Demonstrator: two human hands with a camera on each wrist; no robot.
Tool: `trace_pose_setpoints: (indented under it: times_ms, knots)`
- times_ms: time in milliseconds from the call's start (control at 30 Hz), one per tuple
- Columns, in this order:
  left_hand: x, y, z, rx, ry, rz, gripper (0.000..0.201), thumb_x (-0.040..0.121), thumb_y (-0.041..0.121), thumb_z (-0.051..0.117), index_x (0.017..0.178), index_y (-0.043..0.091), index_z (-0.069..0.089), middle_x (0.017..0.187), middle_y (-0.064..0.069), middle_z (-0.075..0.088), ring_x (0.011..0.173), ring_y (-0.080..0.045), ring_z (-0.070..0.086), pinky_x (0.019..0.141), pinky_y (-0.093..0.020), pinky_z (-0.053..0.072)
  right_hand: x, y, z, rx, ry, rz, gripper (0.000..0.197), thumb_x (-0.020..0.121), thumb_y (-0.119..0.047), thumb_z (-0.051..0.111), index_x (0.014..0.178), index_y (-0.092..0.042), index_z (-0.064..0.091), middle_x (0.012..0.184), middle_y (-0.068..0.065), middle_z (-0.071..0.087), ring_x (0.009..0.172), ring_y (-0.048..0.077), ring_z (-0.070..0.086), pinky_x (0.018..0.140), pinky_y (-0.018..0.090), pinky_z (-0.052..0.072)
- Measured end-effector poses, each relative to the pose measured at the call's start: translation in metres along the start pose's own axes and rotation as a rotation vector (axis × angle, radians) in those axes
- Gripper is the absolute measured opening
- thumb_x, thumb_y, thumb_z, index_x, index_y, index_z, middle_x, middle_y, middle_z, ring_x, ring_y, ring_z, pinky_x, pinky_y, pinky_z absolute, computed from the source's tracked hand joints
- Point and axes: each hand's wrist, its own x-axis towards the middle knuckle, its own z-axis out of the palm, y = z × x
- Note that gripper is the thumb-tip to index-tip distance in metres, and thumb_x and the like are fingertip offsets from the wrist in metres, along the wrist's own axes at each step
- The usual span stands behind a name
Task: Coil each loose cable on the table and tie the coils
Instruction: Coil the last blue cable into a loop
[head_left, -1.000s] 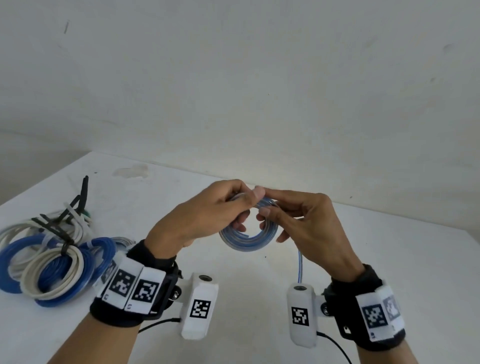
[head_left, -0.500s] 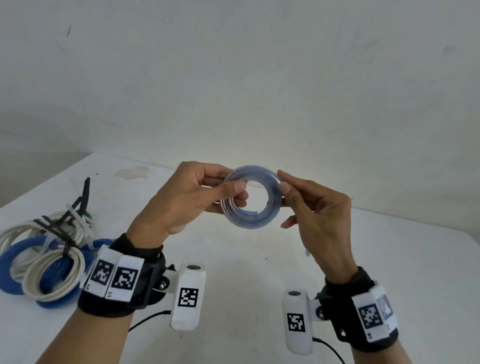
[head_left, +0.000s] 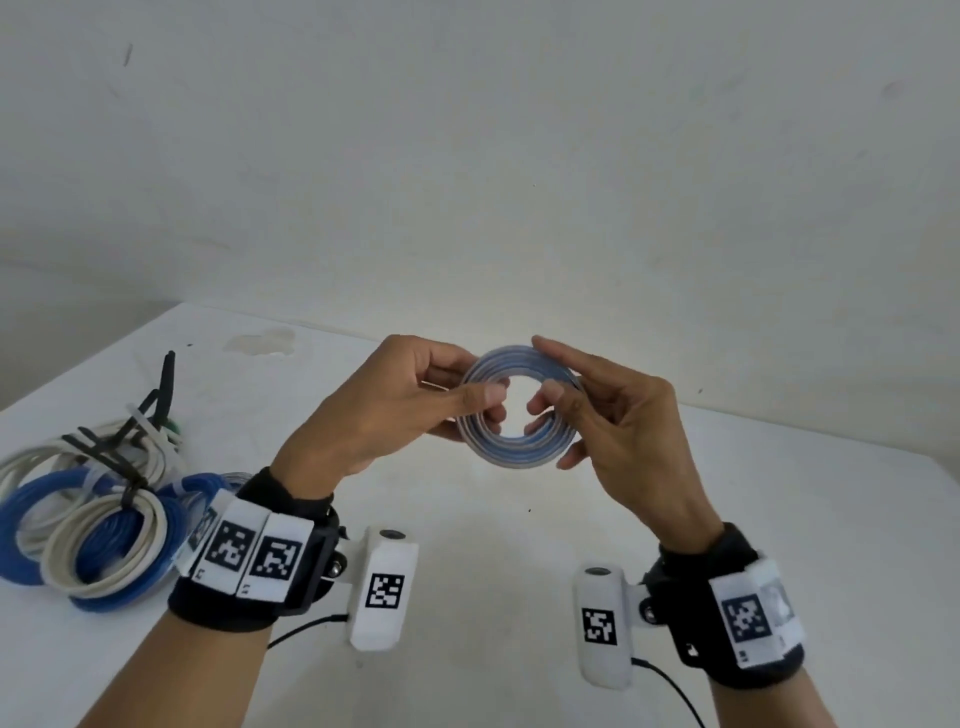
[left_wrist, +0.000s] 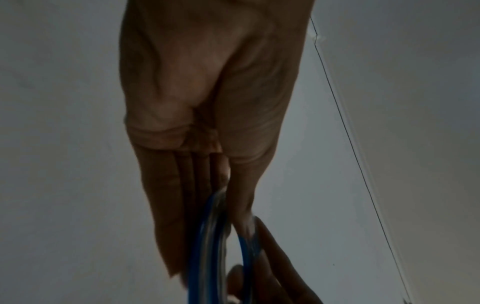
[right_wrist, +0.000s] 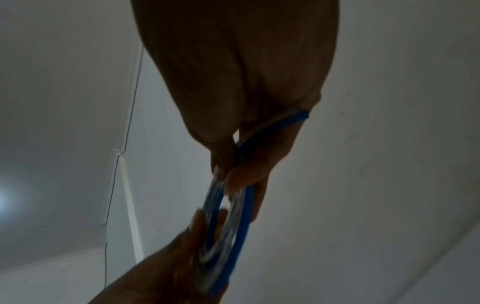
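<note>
A small flat coil of blue and clear striped cable (head_left: 519, 451) is held up above the white table (head_left: 779, 519), both hands on it. My left hand (head_left: 467, 400) pinches the coil's left side between thumb and fingers. My right hand (head_left: 558, 410) pinches the right side, its index finger lying along the top of the ring. In the left wrist view the coil (left_wrist: 207, 246) shows edge-on under my fingers. In the right wrist view the coil (right_wrist: 228, 226) runs from my fingertips down to the other hand. No loose tail shows.
A heap of tied blue and off-white cable coils (head_left: 93, 525) lies at the table's left edge, bound with black ties (head_left: 132, 478) that stick up. A plain wall rises right behind the table.
Both hands have lifted the coil higher. The hanging tail seen a second ago is gone, wound in. My right hand has shifted to pinch the ring's right side.
</note>
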Motion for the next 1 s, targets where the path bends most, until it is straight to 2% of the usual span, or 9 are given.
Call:
trace_pose_setpoints:
  times_ms: [100, 267, 400, 533, 667, 733, 833, 900, 1000]
  knots:
    - [0.000, -0.001, -0.002, 0.005, 0.007, -0.037, 0.026, 0.080, 0.021, 0.076, 0.100, 0.005, 0.077, 0.087, -0.014, 0.078, 0.080, -0.021, 0.075, 0.072, -0.029, 0.061, -0.001, -0.002, 0.002, -0.012, -0.004, -0.012, 0.032, 0.099, -0.011, 0.062, 0.124, -0.030, 0.070, 0.090, 0.005, 0.076, 0.075, 0.022, 0.075, 0.051, 0.028, 0.056]
    - [0.003, 0.001, 0.007, -0.130, 0.147, 0.035, 0.014, 0.086, 0.011, 0.074, 0.099, 0.004, 0.076, 0.085, -0.015, 0.077, 0.076, -0.019, 0.075, 0.067, -0.025, 0.059, -0.004, -0.002, 0.026, 0.128, 0.433, -0.132, 0.017, 0.098, -0.013, 0.065, 0.111, -0.015, 0.074, 0.094, 0.005, 0.078, 0.078, 0.020, 0.078, 0.046, 0.028, 0.055]
    - [0.004, 0.002, 0.009, -0.231, 0.209, 0.073, 0.016, 0.087, 0.014, 0.072, 0.099, 0.004, 0.076, 0.085, -0.014, 0.077, 0.076, -0.019, 0.074, 0.071, -0.029, 0.062, -0.008, -0.003, 0.042, 0.183, 0.598, -0.178, 0.007, 0.098, -0.014, 0.064, 0.105, -0.016, 0.066, 0.093, 0.009, 0.077, 0.085, 0.026, 0.077, 0.048, 0.033, 0.059]
    - [0.005, 0.001, 0.013, -0.318, 0.273, 0.088, 0.016, 0.089, 0.013, 0.072, 0.101, 0.002, 0.075, 0.086, -0.013, 0.077, 0.078, -0.021, 0.076, 0.069, -0.028, 0.061, -0.010, -0.003, 0.050, 0.260, 0.616, -0.137, 0.004, 0.096, -0.019, 0.063, 0.101, -0.020, 0.064, 0.098, 0.008, 0.076, 0.087, 0.028, 0.075, 0.049, 0.035, 0.060]
    - [0.007, -0.002, 0.027, -0.386, 0.339, 0.113, 0.015, 0.090, 0.013, 0.072, 0.099, 0.002, 0.075, 0.088, -0.013, 0.078, 0.080, -0.021, 0.076, 0.071, -0.029, 0.060, -0.012, 0.001, 0.059, 0.316, 0.581, -0.071, 0.028, 0.101, -0.015, 0.058, 0.127, -0.026, 0.062, 0.112, 0.009, 0.075, 0.093, 0.023, 0.074, 0.054, 0.032, 0.060]
    - [0.008, -0.005, 0.038, -0.417, 0.361, 0.124, 0.015, 0.090, 0.012, 0.072, 0.100, 0.001, 0.075, 0.088, -0.014, 0.078, 0.080, -0.022, 0.076, 0.071, -0.029, 0.060, -0.011, 0.003, 0.061, 0.319, 0.617, -0.067, 0.031, 0.104, -0.016, 0.054, 0.131, -0.029, 0.061, 0.113, 0.008, 0.075, 0.095, 0.024, 0.073, 0.056, 0.031, 0.061]
    - [0.007, -0.007, 0.048, -0.433, 0.370, 0.136, 0.014, 0.089, 0.012, 0.073, 0.100, 0.003, 0.076, 0.089, -0.015, 0.078, 0.081, -0.024, 0.077, 0.072, -0.031, 0.061, -0.010, 0.005, 0.058, 0.301, 0.658, -0.086, 0.026, 0.104, -0.018, 0.052, 0.129, -0.026, 0.059, 0.111, 0.005, 0.076, 0.097, 0.025, 0.075, 0.057, 0.031, 0.061]
    - [0.007, -0.007, 0.049, -0.433, 0.363, 0.136, 0.016, 0.089, 0.013, 0.074, 0.101, 0.003, 0.076, 0.090, -0.015, 0.078, 0.084, -0.027, 0.077, 0.073, -0.031, 0.061, -0.011, 0.006, 0.057, 0.294, 0.673, -0.092, 0.017, 0.105, -0.017, 0.052, 0.121, -0.020, 0.054, 0.110, 0.005, 0.077, 0.096, 0.026, 0.075, 0.056, 0.032, 0.061]
    - [0.008, -0.008, 0.047, -0.433, 0.371, 0.125, 0.016, 0.090, 0.012, 0.073, 0.101, 0.001, 0.075, 0.089, -0.015, 0.078, 0.083, -0.026, 0.077, 0.072, -0.030, 0.060, -0.011, 0.007, 0.059, 0.308, 0.669, -0.080, 0.005, 0.103, -0.018, 0.054, 0.107, -0.018, 0.051, 0.102, 0.010, 0.077, 0.091, 0.026, 0.076, 0.053, 0.034, 0.060]
